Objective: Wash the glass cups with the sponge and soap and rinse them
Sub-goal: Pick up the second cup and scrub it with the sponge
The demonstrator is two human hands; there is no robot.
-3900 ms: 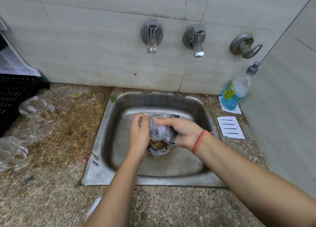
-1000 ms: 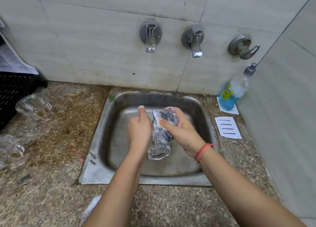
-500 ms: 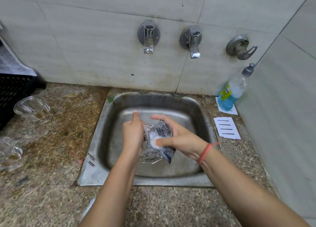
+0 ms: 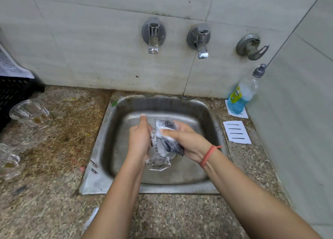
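The glass cup [image 4: 158, 162] is held over the middle of the sink [image 4: 98, 168], between the two hands. Only its thick faceted base and part of one side show; its mouth is covered by the sponge [image 4: 166, 136] and the palms, and foam blurs the rest. The left hand [image 4: 138, 141] wraps round the cup from the left, thumb pointing up. Its other fingers curl behind the glass and are out of sight. The right hand [image 4: 188, 142] grips the sponge against the cup, thumb pressed on the soapy front, fingers closed behind it and mostly hidden. A red band [image 4: 209, 156] circles the right wrist. The sink's drain lies under the hands and cannot be seen.

On the counter [image 4: 54, 166] to the left lie two more cups: one [image 4: 29, 112] tipped on its side with brown dregs, the other [image 4: 8, 160] cut off by the frame's edge. A black crate [image 4: 12, 93] behind them is also cut off, with a printed sheet [image 4: 10, 65] over it.

Three taps are on the tiled wall: two spouts [image 4: 153, 38] [image 4: 199, 40] and a third fitting [image 4: 252, 47] with a lever. One soap bottle [image 4: 241, 93], holding blue liquid, stands at the right corner on a white card [image 4: 237, 113]. A second white card [image 4: 237, 132] with dark lines lies nearer; its print is too small to read.
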